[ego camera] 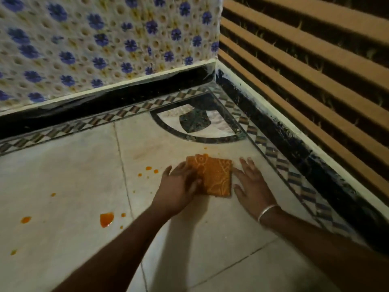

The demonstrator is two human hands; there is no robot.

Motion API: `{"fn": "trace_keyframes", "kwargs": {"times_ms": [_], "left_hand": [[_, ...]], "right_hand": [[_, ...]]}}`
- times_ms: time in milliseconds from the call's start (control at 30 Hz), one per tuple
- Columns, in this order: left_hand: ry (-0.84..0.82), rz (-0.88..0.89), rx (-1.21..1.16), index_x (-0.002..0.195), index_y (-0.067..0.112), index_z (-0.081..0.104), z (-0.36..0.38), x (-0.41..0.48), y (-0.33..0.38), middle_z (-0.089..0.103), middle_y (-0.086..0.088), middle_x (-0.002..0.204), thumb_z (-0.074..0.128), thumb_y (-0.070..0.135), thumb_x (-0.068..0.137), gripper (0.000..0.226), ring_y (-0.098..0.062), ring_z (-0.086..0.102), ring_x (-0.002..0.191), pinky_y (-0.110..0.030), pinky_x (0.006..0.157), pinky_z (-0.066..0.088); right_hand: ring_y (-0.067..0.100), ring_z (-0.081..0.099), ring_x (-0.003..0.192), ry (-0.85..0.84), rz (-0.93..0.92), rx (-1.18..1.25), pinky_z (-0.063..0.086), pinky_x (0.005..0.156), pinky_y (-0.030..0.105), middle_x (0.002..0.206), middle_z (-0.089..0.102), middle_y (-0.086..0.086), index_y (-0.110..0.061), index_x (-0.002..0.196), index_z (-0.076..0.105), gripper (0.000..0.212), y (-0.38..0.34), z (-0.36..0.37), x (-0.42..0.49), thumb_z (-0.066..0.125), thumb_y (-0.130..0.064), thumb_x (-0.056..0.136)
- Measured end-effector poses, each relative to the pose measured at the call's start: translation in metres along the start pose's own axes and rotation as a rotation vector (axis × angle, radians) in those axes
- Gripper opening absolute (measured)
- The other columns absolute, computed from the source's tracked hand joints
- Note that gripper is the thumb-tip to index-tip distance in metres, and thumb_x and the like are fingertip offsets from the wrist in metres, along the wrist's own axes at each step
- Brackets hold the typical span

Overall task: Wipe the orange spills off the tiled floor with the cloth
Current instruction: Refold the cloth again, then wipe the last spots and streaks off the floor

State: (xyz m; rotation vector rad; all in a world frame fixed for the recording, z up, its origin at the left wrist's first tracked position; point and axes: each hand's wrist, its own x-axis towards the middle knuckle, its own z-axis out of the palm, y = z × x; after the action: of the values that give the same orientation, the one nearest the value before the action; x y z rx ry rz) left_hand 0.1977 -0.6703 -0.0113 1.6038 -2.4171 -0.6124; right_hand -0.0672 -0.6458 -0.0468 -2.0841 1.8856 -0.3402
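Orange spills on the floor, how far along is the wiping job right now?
Early. Done: nothing clearly; no wiped patch shows. In hand: left hand presses the folded cloth on the floor, right hand flat beside it. Left: the big puddle, the drops near the cloth and scattered spots farther left.

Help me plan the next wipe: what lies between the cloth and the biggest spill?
Head view: the left hand on the cloth, then floor tile with a grout line and tiny orange drops near the biggest spill.

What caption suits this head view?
Left hand presses orange cloth on tiled floor; right hand flat beside it; orange spills at left.
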Motion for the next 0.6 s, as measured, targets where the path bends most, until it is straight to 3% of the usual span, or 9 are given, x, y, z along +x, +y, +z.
{"fn": "trace_keyframes", "kwargs": {"times_ms": [67,100,167,300,433,600], "left_hand": [[-0.017,-0.05,0.051,0.162,0.037,0.029,0.014,0.014,0.007,0.012,0.007,0.173,0.019,0.062,0.101,0.067,-0.021,0.002,0.161,-0.056,0.128,0.004],[-0.042,-0.052,0.095,0.165,0.04,0.011,0.023,0.022,0.014,-0.007,0.008,0.172,0.012,0.065,0.1,0.07,-0.02,-0.012,0.16,-0.056,0.126,-0.004],[-0.092,-0.022,0.209,0.164,0.042,-0.005,0.044,0.04,0.031,-0.021,0.004,0.17,0.002,0.067,0.099,0.07,-0.024,-0.024,0.158,-0.061,0.124,-0.01],[-0.059,0.017,0.302,0.164,0.044,0.0,0.067,0.069,0.04,-0.011,0.004,0.173,0.001,0.065,0.101,0.066,-0.027,-0.017,0.16,-0.064,0.123,-0.004],[-0.022,0.084,0.296,0.163,0.045,-0.001,0.06,0.115,0.025,-0.001,0.002,0.175,0.005,0.068,0.101,0.067,-0.026,-0.009,0.161,-0.063,0.124,-0.001],[0.011,-0.063,0.262,0.164,0.044,-0.002,0.049,0.135,0.001,-0.003,0.001,0.175,0.005,0.071,0.1,0.069,-0.025,-0.008,0.161,-0.063,0.126,-0.003]], "right_hand": [[0.022,-0.017,0.153,0.023,0.075,-0.154,0.0,0.126,0.044,0.168,-0.013,0.006,-0.023,0.159,0.003,0.069,0.0,0.018,-0.001,0.032,-0.046,0.101],[0.022,-0.018,0.153,0.037,0.095,-0.196,0.001,0.126,0.046,0.167,-0.015,0.007,-0.02,0.159,-0.003,0.071,-0.001,0.026,0.001,0.023,-0.049,0.099],[0.024,-0.011,0.154,0.05,0.13,-0.246,0.005,0.126,0.048,0.167,-0.009,0.011,-0.014,0.159,-0.002,0.074,-0.001,0.034,0.006,0.017,-0.048,0.097],[0.028,-0.006,0.155,0.017,0.122,-0.323,0.007,0.125,0.051,0.167,-0.002,0.016,-0.007,0.159,0.004,0.071,0.0,0.039,0.009,0.02,-0.037,0.097],[0.024,-0.003,0.155,0.019,0.128,-0.304,0.009,0.125,0.049,0.167,0.001,0.011,-0.011,0.159,0.007,0.067,0.0,0.037,0.009,0.018,-0.044,0.102],[0.022,-0.003,0.155,0.016,0.122,-0.296,0.009,0.126,0.047,0.168,0.001,0.01,-0.012,0.16,0.004,0.07,0.0,0.035,0.01,0.018,-0.049,0.102]]}}
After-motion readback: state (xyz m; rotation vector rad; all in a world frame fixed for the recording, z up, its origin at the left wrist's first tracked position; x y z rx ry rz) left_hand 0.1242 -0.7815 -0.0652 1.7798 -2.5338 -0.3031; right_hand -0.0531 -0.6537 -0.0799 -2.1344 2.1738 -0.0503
